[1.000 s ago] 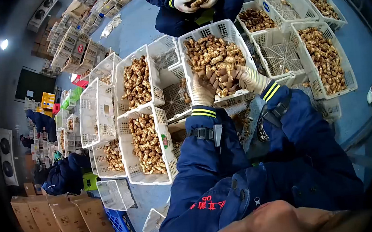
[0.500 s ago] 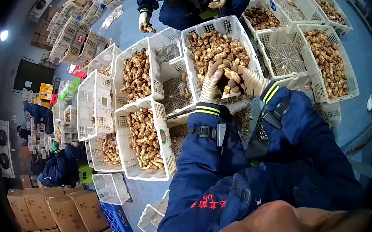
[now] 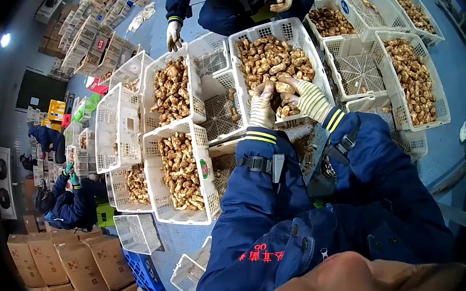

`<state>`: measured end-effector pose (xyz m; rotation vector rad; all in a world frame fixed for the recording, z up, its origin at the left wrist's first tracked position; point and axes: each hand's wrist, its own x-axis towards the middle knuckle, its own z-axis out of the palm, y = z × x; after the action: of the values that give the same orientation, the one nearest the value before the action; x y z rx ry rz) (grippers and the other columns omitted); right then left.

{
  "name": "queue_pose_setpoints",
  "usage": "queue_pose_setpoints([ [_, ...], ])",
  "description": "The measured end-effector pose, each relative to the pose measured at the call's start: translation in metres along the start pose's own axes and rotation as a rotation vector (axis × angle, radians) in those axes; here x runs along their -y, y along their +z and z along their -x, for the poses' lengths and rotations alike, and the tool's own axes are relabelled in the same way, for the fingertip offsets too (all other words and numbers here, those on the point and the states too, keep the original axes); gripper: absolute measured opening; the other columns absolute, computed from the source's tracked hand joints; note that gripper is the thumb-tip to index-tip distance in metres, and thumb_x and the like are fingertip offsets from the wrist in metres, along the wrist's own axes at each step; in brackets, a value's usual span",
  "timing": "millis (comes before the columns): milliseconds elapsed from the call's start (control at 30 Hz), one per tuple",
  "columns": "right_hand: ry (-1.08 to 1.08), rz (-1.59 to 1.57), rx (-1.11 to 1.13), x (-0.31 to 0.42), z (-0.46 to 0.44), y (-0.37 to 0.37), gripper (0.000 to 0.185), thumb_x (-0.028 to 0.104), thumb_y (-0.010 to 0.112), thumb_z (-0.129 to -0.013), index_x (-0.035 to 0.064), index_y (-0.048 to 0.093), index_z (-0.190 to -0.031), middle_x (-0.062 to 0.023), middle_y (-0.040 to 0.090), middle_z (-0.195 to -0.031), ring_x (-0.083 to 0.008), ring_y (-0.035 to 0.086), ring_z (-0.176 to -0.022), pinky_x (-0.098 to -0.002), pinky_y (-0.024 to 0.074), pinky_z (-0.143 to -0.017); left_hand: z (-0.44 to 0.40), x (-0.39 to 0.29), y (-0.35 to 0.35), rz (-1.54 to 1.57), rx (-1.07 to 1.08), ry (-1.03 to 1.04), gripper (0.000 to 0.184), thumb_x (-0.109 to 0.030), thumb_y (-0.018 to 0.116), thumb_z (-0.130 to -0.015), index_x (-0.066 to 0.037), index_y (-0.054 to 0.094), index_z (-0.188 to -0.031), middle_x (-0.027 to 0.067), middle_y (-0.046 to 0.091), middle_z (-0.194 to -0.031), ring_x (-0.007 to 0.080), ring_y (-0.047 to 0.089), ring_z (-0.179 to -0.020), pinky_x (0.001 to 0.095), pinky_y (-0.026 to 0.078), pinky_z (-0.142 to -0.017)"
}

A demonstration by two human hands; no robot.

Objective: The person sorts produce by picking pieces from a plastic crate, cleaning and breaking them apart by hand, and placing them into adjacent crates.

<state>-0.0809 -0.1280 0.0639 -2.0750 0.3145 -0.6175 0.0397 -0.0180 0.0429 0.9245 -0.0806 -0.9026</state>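
Both my hands wear striped work gloves with dirty fingers and are over the near part of a white plastic crate (image 3: 320,75) heaped with brown-and-cream mushrooms (image 3: 272,57). My left hand (image 3: 262,108) has its fingers curled at a mushroom (image 3: 284,88) between the two hands. From the other side, my right hand (image 3: 309,100) closes its fingers on that same pale mushroom, palm down. The gloves hide part of it. More mushrooms lie directly beneath my fingers.
Mushroom-filled crates stand left (image 3: 179,167) and right (image 3: 415,83). A sparsely filled crate (image 3: 219,110) adjoins mine. Opposite, a co-worker's gloved hands (image 3: 173,36) hang near the crates. Cardboard boxes (image 3: 82,266) are stacked lower left, near another seated worker (image 3: 73,203).
My right hand has turned palm down and its fingers have come over the mushroom. The co-worker's left-side hand has moved down toward a crate and no longer shows a mushroom.
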Motion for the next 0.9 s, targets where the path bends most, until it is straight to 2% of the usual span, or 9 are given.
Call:
queue_pose_setpoints([
  [67,0.091,-0.023,0.053,0.001,0.000,-0.002,0.045,0.026,0.063,-0.087,0.0076,0.054,-0.127,-0.0199,0.062,-0.113,-0.0352,0.058,-0.105,-0.0386,0.0459,-0.090,-0.001,0.001,-0.003,0.000,0.010,0.001,0.037,-0.021,0.072,-0.083,-0.007,0.055,-0.112,0.0043,0.059,-0.085,0.0194,0.062,-0.077,0.0348,0.056,-0.072],
  [200,0.028,0.020,0.040,0.010,-0.001,-0.008,0.043,0.026,0.062,-0.087,0.0051,0.055,-0.124,-0.0201,0.062,-0.114,-0.0353,0.058,-0.106,-0.0385,0.0456,-0.090,0.002,0.001,0.000,0.022,0.028,-0.007,0.042,-0.024,0.071,-0.084,-0.004,0.052,-0.115,0.0082,0.060,-0.091,0.0197,0.062,-0.079,0.0328,0.055,-0.073],
  [300,-0.008,0.028,0.026,0.010,0.000,-0.010,0.043,0.024,0.063,-0.087,0.0037,0.055,-0.124,-0.0199,0.061,-0.115,-0.0351,0.058,-0.107,-0.0382,0.0454,-0.091,0.002,0.001,0.002,0.053,0.009,-0.025,0.037,-0.021,0.073,-0.082,-0.006,0.055,-0.111,0.0047,0.058,-0.084,0.0200,0.061,-0.076,0.0365,0.056,-0.074],
  [533,-0.075,-0.061,-0.002,-0.001,-0.002,0.001,0.047,0.023,0.065,-0.085,0.0057,0.053,-0.127,-0.0189,0.060,-0.118,-0.0335,0.057,-0.110,-0.0380,0.0448,-0.094,-0.001,0.001,-0.003,0.046,0.047,-0.047,0.039,-0.023,0.072,-0.083,-0.006,0.053,-0.112,0.0060,0.058,-0.086,0.0208,0.061,-0.076,0.0358,0.055,-0.070],
  [667,0.095,-0.009,0.068,0.007,-0.002,-0.006,0.047,0.022,0.067,-0.084,0.0059,0.054,-0.127,-0.0178,0.060,-0.119,-0.0331,0.057,-0.111,-0.0387,0.0445,-0.094,-0.001,0.001,-0.003,0.036,0.068,-0.077,0.040,-0.030,0.067,-0.087,-0.005,0.053,-0.114,0.0094,0.059,-0.094,0.0229,0.061,-0.081,0.0359,0.054,-0.073],
  [700,0.069,0.011,0.050,0.012,-0.003,-0.006,0.045,0.020,0.066,-0.085,0.0056,0.054,-0.126,-0.0151,0.063,-0.114,-0.0275,0.060,-0.104,-0.0354,0.0465,-0.090,-0.004,0.003,-0.003,0.068,0.076,-0.088,0.040,-0.032,0.066,-0.088,-0.004,0.054,-0.114,0.0099,0.060,-0.095,0.0231,0.061,-0.082,0.0359,0.054,-0.074],
  [800,0.415,-0.327,0.179,0.026,-0.002,-0.013,0.041,0.017,0.064,-0.088,0.0054,0.054,-0.126,-0.0103,0.064,-0.105,-0.0172,0.060,-0.090,-0.0289,0.0485,-0.082,-0.004,0.005,-0.003,0.074,0.130,-0.043,0.044,-0.039,0.062,-0.089,-0.004,0.056,-0.114,0.0106,0.060,-0.100,0.0232,0.061,-0.086,0.0353,0.054,-0.076],
  [833,0.221,-0.389,0.085,0.005,-0.001,-0.002,0.040,0.019,0.063,-0.090,0.0038,0.053,-0.126,-0.0046,0.063,-0.096,-0.0087,0.054,-0.079,-0.0233,0.0475,-0.073,0.001,0.001,0.003,0.082,0.136,-0.038,0.044,-0.040,0.062,-0.089,-0.004,0.056,-0.114,0.0104,0.060,-0.100,0.0232,0.061,-0.087,0.0352,0.054,-0.076],
  [900,0.268,-0.477,0.071,-0.016,-0.001,0.002,0.042,0.022,0.063,-0.090,0.0018,0.052,-0.125,-0.0038,0.063,-0.095,-0.0079,0.055,-0.075,-0.0233,0.0474,-0.071,0.006,-0.003,0.005,0.057,0.144,-0.041,0.047,-0.042,0.061,-0.089,-0.004,0.055,-0.116,0.0105,0.060,-0.102,0.0238,0.061,-0.091,0.0359,0.054,-0.080],
])
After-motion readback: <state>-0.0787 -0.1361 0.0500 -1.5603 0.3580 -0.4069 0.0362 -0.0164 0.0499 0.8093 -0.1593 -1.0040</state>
